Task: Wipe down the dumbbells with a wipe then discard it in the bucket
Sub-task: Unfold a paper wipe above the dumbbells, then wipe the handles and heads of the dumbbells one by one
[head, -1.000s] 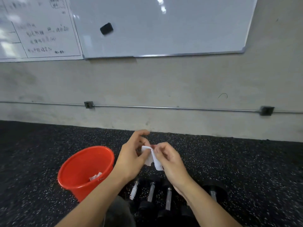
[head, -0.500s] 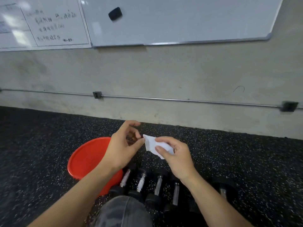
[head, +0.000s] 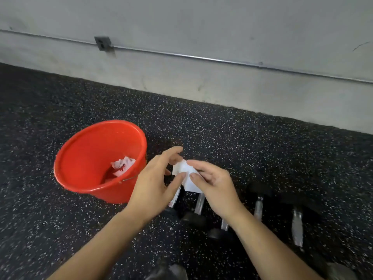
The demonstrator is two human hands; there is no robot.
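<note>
A small white wipe [head: 188, 179] is pinched between both hands above the dumbbells. My left hand [head: 155, 184] grips its left edge with thumb and fingers. My right hand [head: 214, 184] holds its right side from above. Several black dumbbells with chrome handles [head: 258, 207] lie side by side on the floor beneath and to the right of my hands; the leftmost ones are partly hidden by my hands. A red bucket [head: 84, 184] stands just left of my left hand, with a crumpled used wipe [head: 123, 165] inside.
Black speckled rubber floor [head: 262, 142] runs up to a grey concrete wall [head: 201, 27] carrying a metal conduit [head: 201, 57] and a junction box [head: 103, 43]. A dark shoe or knee [head: 167, 271] shows at the bottom edge.
The view has tilted down and left, so the whiteboard is out of sight and the bucket's inside shows. Both hands stay together on the wipe, now lower over the dumbbells.
</note>
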